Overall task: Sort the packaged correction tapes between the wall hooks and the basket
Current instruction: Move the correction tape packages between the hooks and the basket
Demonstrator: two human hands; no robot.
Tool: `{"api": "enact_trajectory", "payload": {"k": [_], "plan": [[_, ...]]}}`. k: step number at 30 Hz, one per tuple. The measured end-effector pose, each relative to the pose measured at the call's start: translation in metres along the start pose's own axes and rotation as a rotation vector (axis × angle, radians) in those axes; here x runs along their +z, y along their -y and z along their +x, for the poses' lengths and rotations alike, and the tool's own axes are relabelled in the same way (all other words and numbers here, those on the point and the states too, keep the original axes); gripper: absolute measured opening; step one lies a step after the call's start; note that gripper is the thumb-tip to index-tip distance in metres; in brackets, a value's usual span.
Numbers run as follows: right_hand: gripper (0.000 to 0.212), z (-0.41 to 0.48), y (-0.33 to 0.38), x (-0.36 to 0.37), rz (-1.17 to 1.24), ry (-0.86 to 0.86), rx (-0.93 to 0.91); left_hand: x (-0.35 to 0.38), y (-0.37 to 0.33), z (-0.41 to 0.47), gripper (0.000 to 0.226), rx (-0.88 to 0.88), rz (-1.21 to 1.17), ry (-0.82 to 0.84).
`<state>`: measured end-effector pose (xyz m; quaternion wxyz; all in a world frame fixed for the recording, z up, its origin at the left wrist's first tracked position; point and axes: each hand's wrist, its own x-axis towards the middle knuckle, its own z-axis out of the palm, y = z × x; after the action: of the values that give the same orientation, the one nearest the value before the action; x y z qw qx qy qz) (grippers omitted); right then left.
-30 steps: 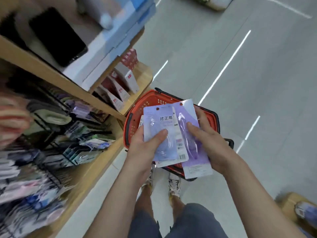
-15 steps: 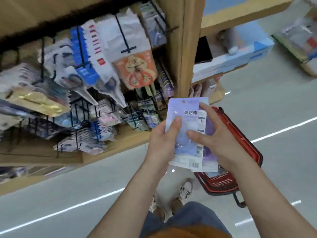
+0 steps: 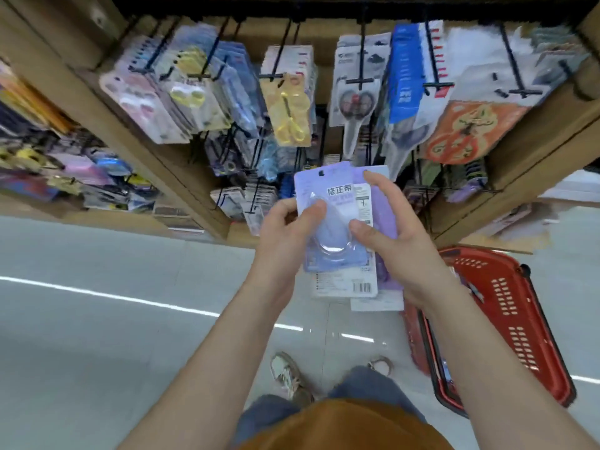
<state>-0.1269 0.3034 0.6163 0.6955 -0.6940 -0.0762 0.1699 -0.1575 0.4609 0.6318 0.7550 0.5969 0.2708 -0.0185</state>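
- Standing on the pale floor (image 3: 97,336), the person holds a small fan of correction tape packs (image 3: 334,228) at chest height, between the body and the shelving.
- The left hand (image 3: 285,228) pinches the stack from its left edge, with the thumb on the front pack's clear blister and the fingers out of sight behind.
- The right hand (image 3: 399,241) grips the right edge, fingers curled round the purple pack (image 3: 386,216) at the back and the thumb also pressing the front blister.
- The step in hand looks like peeling off the front pack. It would go best if one thumb slides the pack clear while the other hand clamps the rest, with the hang hole (image 3: 321,172) kept uppermost for the peg.
- How many packs are in the stack is unclear: at least three edges show, but they overlap.
- The red basket (image 3: 506,306) stands on the floor to the person's right, just beside the right forearm, which covers part of its rim. Its contents cannot be made out.
- Beyond the hands, black wall hooks (image 3: 361,80) carry scissors and other carded goods.
- The lower pegs (image 3: 250,203) sit partly behind the packs and are blurred, so which peg suits the correction tapes cannot be told.
- The top of the display is cut off by the frame.
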Motion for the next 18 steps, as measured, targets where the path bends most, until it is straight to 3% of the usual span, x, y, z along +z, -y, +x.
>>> {"api": "enact_trajectory", "payload": {"k": [3, 8, 13, 18], "plan": [[0.055, 0.007, 0.01, 0.046, -0.113, 0.085, -0.056, -0.06, -0.021, 0.005, 0.022, 0.037, -0.01, -0.056], [0.055, 0.022, 0.033, 0.105, -0.227, 0.24, -0.115, -0.128, -0.06, 0.011, 0.015, 0.069, -0.054, -0.09], [0.052, 0.045, 0.051, 0.145, -0.191, 0.313, -0.13, -0.158, -0.088, 0.022, 0.018, 0.062, -0.185, -0.135], [0.055, 0.079, 0.068, 0.169, -0.098, 0.358, -0.16, -0.168, -0.12, 0.045, 0.01, 0.199, -0.186, -0.274]]}}
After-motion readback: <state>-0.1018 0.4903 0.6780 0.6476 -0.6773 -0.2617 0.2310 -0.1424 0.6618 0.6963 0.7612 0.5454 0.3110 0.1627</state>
